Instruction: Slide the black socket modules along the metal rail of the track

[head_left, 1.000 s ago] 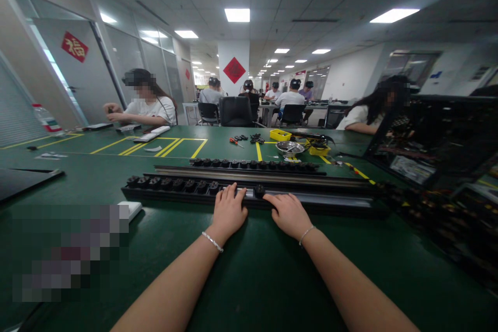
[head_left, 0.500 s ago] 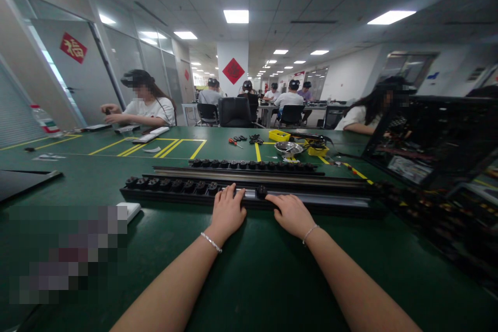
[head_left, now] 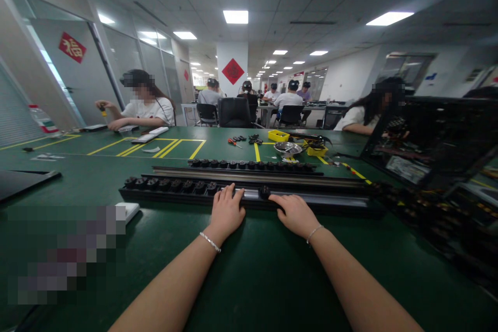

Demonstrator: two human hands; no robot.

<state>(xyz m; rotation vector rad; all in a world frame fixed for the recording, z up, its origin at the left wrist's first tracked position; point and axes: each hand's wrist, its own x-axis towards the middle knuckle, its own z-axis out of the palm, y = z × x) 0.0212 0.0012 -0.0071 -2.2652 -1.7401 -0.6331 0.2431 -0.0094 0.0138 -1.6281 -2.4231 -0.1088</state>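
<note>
A long black power-strip housing lies across the table in front of me. Black round-faced socket modules fill its left part in a row. My left hand rests on the middle of the housing, fingers stretched over its edge beside the last module of the row. One single socket module sits in the channel to the right of a bare, shiny stretch. At its right side, the fingertips of my right hand touch that module; the far side of their hold is hidden.
Behind the housing lie a long metal-topped rail and another socket row. Further back are a steel bowl, yellow bins and a screwdriver. A black case stands at right. Co-workers sit beyond.
The single socket module and my right hand have shifted slightly to the right along the housing. My left hand has stayed put. The co-worker at left now holds up a yellow-and-black tool.
</note>
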